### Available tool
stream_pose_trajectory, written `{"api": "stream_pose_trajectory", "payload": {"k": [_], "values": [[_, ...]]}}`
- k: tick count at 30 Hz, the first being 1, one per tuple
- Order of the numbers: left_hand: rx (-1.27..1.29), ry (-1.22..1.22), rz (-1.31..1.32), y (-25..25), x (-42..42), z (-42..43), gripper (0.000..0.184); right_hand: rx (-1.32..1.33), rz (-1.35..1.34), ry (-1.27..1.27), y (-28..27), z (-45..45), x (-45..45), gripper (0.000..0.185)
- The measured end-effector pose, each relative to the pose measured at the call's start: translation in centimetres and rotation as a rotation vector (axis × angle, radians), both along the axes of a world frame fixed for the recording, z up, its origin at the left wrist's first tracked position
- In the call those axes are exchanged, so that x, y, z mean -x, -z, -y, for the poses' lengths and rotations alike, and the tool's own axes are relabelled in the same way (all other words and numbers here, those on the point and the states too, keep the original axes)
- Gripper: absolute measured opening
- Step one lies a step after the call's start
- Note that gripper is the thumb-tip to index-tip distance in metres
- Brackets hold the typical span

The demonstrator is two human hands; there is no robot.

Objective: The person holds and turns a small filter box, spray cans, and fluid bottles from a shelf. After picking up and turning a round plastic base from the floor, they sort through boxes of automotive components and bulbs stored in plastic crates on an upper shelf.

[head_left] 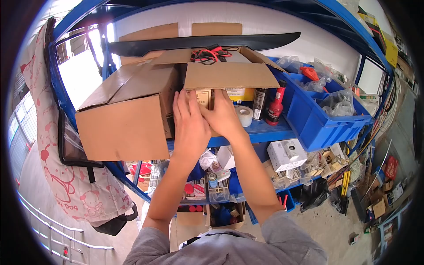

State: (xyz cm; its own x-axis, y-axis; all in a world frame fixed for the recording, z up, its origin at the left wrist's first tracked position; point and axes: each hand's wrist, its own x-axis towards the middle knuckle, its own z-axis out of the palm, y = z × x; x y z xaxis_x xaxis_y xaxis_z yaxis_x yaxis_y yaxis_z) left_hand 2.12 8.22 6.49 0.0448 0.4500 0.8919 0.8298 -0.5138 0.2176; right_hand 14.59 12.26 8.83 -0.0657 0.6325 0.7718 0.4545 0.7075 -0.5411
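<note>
A small tan printed box point(204, 98) sits between my two hands on the upper shelf, beneath the flap of an open carton. My left hand point(191, 126) presses along its left side with long, fairly straight fingers. On the other side, my right hand point(224, 118) grips it, its thumb pointing left across the front and its fingertips partly hidden under the carton flap point(229, 76). Much of the small box is covered by my hands. Just right of them stand a roll of white tape point(244, 115), a dark spray can point(259, 104) and a red bottle point(275, 108).
A large closed carton point(123, 126) juts out at the left. Red and black cables point(212, 54) lie on top, before a long black trim piece point(207, 43). A blue bin point(329, 121) with plastic bags stands right. Below are a white box point(287, 154) and several small packages.
</note>
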Motion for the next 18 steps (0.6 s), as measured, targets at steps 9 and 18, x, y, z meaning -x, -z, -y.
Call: {"api": "stream_pose_trajectory", "payload": {"k": [9,18], "values": [[-0.052,-0.017,-0.02,-2.5,-1.2,1.1,0.068,-0.121,-0.023,0.098,-0.3,4.2,-5.7,0.058],[-0.157,-0.133,-0.167,-10.3,0.3,-7.1,0.061,-0.407,-0.062,0.318,-8.8,3.8,-12.9,0.042]]}}
